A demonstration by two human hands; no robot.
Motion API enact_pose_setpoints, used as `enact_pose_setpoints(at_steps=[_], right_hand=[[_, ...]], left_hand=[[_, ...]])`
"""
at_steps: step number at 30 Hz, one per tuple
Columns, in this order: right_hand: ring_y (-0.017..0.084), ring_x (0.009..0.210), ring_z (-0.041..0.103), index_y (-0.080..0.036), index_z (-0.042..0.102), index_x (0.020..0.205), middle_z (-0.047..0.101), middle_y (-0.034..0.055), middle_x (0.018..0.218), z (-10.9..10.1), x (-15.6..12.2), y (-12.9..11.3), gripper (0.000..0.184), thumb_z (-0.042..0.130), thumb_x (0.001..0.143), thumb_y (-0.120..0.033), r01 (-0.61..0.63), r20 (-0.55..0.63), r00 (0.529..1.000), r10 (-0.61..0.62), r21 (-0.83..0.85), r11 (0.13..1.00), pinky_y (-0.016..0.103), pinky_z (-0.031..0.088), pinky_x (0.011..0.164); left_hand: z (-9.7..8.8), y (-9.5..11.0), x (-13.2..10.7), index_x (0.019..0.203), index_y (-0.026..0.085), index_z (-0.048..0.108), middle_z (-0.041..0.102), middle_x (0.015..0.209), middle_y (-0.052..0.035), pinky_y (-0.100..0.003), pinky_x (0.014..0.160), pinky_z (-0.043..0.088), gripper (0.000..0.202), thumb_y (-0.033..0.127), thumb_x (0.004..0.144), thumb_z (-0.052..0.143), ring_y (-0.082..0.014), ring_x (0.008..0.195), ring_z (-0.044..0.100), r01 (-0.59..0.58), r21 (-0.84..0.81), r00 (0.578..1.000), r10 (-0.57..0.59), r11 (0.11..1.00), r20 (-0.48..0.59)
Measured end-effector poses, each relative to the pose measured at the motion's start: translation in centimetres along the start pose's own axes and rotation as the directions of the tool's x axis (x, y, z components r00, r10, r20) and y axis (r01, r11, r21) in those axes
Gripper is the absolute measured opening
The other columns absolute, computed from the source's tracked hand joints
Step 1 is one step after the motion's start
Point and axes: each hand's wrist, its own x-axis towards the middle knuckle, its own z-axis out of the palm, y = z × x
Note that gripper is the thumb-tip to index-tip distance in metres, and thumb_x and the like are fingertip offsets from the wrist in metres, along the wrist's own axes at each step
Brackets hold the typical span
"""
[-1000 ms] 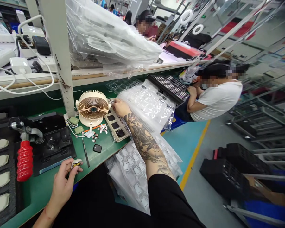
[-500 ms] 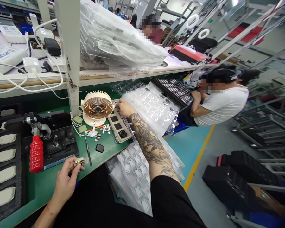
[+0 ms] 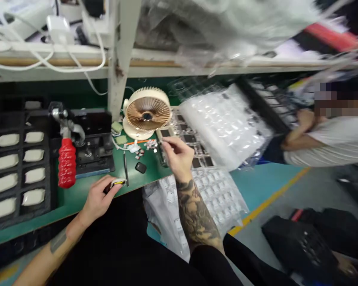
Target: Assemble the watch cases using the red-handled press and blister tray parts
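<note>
Red-handled toggle press (image 3: 67, 163) on green bench (image 3: 80, 198). Left hand (image 3: 100, 196): curled, gripping small yellow-banded device (image 3: 116, 183) at bench edge. Tweezers (image 3: 125, 169): just beside it. Right hand (image 3: 176, 155): pinched over compartment tray (image 3: 181, 128), any held item too small to tell.

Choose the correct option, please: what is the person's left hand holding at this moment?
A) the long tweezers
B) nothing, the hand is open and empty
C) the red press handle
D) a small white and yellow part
D. The left hand grips a small white and yellow part between thumb and fingers, while the tweezers lie apart on the green mat.
</note>
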Motion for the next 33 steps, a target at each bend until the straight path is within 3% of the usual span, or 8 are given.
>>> enact_pose_setpoints(at_steps=[2, 5, 9, 16, 20, 27, 30, 33], right_hand=[[0.012, 0.099, 0.074, -0.024, 0.085, 0.106, 0.080, 0.0035, 0.105, 2.9, -4.7, -2.5, 0.013, 0.077, 0.099, -0.031, -0.008, 0.132, 0.991, -0.013, 0.160, 0.987, 0.027, 0.060, 0.095], [0.011, 0.097, 0.073, -0.026, 0.085, 0.110, 0.080, 0.0029, 0.103, 6.7, -9.7, -5.0, 0.017, 0.073, 0.100, -0.019, -0.031, 0.242, 0.969, -0.045, 0.304, 0.952, 0.028, 0.060, 0.092], [0.011, 0.098, 0.072, -0.024, 0.084, 0.109, 0.078, 0.0029, 0.101, 9.2, -11.8, -5.3, 0.019, 0.071, 0.100, -0.013, -0.006, 0.262, 0.961, -0.093, 0.354, 0.935, 0.029, 0.060, 0.091], [0.012, 0.107, 0.070, -0.024, 0.081, 0.118, 0.075, 0.0051, 0.112, 8.1, -11.2, -4.8, 0.023, 0.073, 0.099, -0.015, 0.132, 0.336, 0.916, -0.219, 0.261, 0.956, 0.031, 0.061, 0.097], [0.018, 0.134, 0.066, -0.024, 0.068, 0.145, 0.067, 0.0105, 0.141, 7.6, -11.3, -4.4, 0.051, 0.079, 0.096, -0.020, 0.271, 0.490, 0.810, -0.323, 0.176, 0.946, 0.036, 0.062, 0.115], [0.022, 0.127, 0.069, -0.023, 0.061, 0.150, 0.074, 0.0100, 0.132, 8.2, -11.3, -3.7, 0.051, 0.071, 0.100, -0.018, 0.546, 0.465, 0.713, -0.524, 0.100, 0.832, 0.044, 0.064, 0.111], [0.022, 0.136, 0.067, -0.021, 0.059, 0.152, 0.071, 0.0117, 0.139, 7.5, -12.4, -4.3, 0.053, 0.070, 0.101, -0.021, 0.556, 0.468, 0.728, -0.500, 0.022, 0.831, 0.042, 0.063, 0.115], [0.020, 0.134, 0.068, -0.021, 0.060, 0.150, 0.070, 0.0131, 0.140, 5.8, -14.6, -4.0, 0.051, 0.071, 0.099, -0.022, 0.440, 0.284, 0.870, -0.404, -0.073, 0.895, 0.039, 0.064, 0.113]], left_hand=[[0.0, 0.0, 0.2, 0.105, 0.019, 0.075, 0.065, 0.088, -0.0016, -0.028, 0.071, 0.041, 0.012, 0.029, 0.109, 0.070, -0.0127, 0.075, 0.052, -0.016, 0.001, 1.000, 0.016, 1.000, -0.001], [-0.2, -0.1, 0.3, 0.104, 0.019, 0.074, 0.062, 0.086, 0.0003, -0.027, 0.071, 0.040, 0.008, 0.026, 0.108, 0.072, -0.0113, 0.074, 0.051, -0.035, -0.003, 0.999, 0.035, 0.999, -0.008], [-0.2, 0.0, 0.2, 0.105, 0.019, 0.072, 0.058, 0.084, 0.0018, -0.026, 0.072, 0.040, 0.005, 0.024, 0.107, 0.072, -0.0107, 0.075, 0.051, -0.040, -0.029, 0.999, 0.039, 0.999, -0.025], [-0.2, 0.1, 0.0, 0.100, 0.018, 0.069, 0.057, 0.085, 0.0010, -0.026, 0.072, 0.040, 0.013, 0.027, 0.108, 0.071, -0.0112, 0.076, 0.050, -0.024, -0.044, 0.999, 0.022, 0.999, -0.044], [-0.6, -0.3, 0.0, 0.094, 0.017, 0.066, 0.057, 0.079, 0.0016, -0.027, 0.068, 0.039, 0.025, 0.035, 0.110, 0.067, -0.0109, 0.071, 0.049, 0.070, -0.112, 0.997, -0.073, 0.991, -0.022], [-1.2, -0.9, -0.2, 0.088, 0.017, 0.062, 0.051, 0.071, 0.0032, -0.026, 0.064, 0.037, 0.030, 0.036, 0.111, 0.066, -0.0098, 0.065, 0.046, 0.096, -0.111, 0.995, -0.093, 0.989, 0.026], [-1.1, -0.8, -0.3, 0.099, 0.017, 0.071, 0.061, 0.075, 0.0024, -0.024, 0.067, 0.046, 0.017, 0.031, 0.109, 0.069, -0.0099, 0.066, 0.055, 0.085, -0.112, 0.996, -0.083, 0.990, 0.029], [-0.9, -0.8, -0.3, 0.115, 0.017, 0.074, 0.078, 0.091, -0.0030, -0.024, 0.076, 0.058, 0.011, 0.024, 0.106, 0.073, -0.0136, 0.079, 0.075, 0.054, -0.207, 0.994, -0.072, 0.977, -0.077]])
